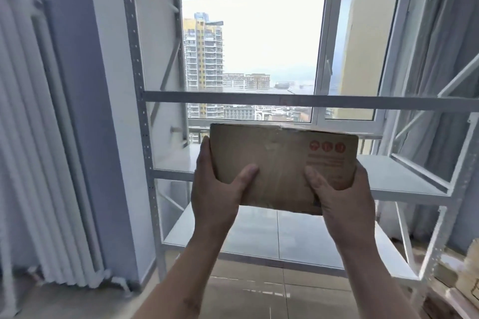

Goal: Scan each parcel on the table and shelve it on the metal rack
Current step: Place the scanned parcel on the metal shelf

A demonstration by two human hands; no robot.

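A brown cardboard parcel with red printed symbols near its right end is held up in front of the white metal rack. My left hand grips its left end, thumb across the near face. My right hand grips the right end in the same way. The parcel hangs in the air at the level of the rack's middle shelf, just in front of its front edge. No scanner or table is in view.
The rack has a lower shelf near the floor and a crossbar above. A window lies behind it. A white radiator stands at the left wall. Cardboard items sit at the lower right.
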